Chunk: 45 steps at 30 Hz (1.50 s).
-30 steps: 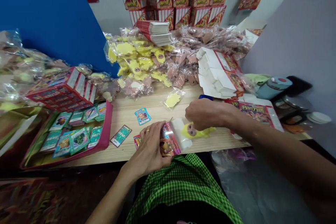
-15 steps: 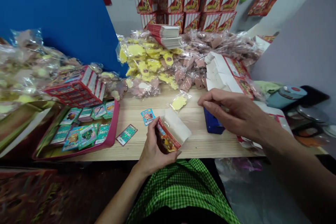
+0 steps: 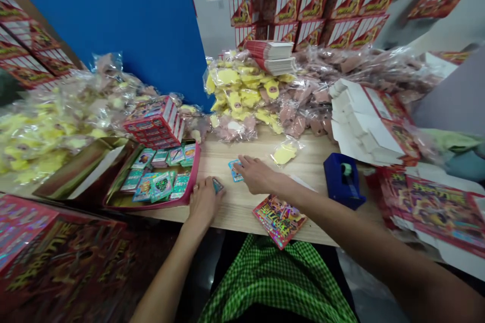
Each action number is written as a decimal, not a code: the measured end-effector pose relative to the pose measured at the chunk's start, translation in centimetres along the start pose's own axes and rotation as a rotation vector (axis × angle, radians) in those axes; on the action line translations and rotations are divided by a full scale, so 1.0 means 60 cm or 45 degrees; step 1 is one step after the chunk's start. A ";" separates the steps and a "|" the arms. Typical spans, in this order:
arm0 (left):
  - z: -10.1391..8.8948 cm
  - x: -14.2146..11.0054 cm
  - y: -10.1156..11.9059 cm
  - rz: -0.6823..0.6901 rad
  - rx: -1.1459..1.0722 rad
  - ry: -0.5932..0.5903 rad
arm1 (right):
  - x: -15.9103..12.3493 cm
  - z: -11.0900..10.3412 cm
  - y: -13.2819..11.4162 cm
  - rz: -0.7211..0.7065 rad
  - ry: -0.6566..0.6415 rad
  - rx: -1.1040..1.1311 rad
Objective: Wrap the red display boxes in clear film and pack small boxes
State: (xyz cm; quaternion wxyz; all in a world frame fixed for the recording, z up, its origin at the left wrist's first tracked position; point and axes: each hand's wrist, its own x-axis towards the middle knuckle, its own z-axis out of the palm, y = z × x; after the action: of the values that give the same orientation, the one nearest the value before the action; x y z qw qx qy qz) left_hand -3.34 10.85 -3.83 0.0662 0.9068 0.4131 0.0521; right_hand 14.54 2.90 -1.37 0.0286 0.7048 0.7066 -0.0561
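On the table, my left hand (image 3: 204,201) lies over a teal trading card (image 3: 217,185), its fingers curled round the card and hiding most of it. My right hand (image 3: 256,175) reaches across with fingers stretched out, the fingertips touching a blue-edged trading card (image 3: 235,171) that lies flat. Under my right forearm rests a red printed carton (image 3: 279,221) with a white flap, partly hidden and overhanging the front edge. Beyond the right hand is a bagged yellow piece (image 3: 285,153).
A pink-rimmed tray (image 3: 194,174) of card stacks stands left, with red boxes (image 3: 153,123) behind. A blue tape dispenser (image 3: 344,180) and flattened cartons (image 3: 435,202) are right. Bagged yellow pieces (image 3: 242,93) and an opened white-lined box (image 3: 364,128) line the back.
My left hand has let go of the carton, which now lies on the table, and moved left onto the teal card. My right hand has crossed left to the blue card. The view has swung left.
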 end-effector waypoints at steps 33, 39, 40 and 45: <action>-0.021 0.036 0.133 0.249 -1.032 0.265 | -0.111 -0.103 0.072 0.381 0.075 0.517; 0.032 -0.034 0.243 0.616 -0.590 -0.254 | -0.193 -0.097 0.129 0.714 0.286 0.414; 0.036 -0.040 0.249 0.593 -0.561 -0.264 | -0.205 -0.094 0.131 0.748 0.359 0.417; 0.024 -0.044 0.234 0.516 -0.849 0.049 | -0.242 -0.082 0.108 0.611 0.863 0.392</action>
State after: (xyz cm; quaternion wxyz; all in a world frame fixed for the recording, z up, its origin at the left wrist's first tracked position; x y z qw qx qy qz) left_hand 5.57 -0.38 -3.05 0.3379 0.8975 0.1873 0.2127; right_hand 21.28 -10.95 5.01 -0.2979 0.8235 0.4759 0.0819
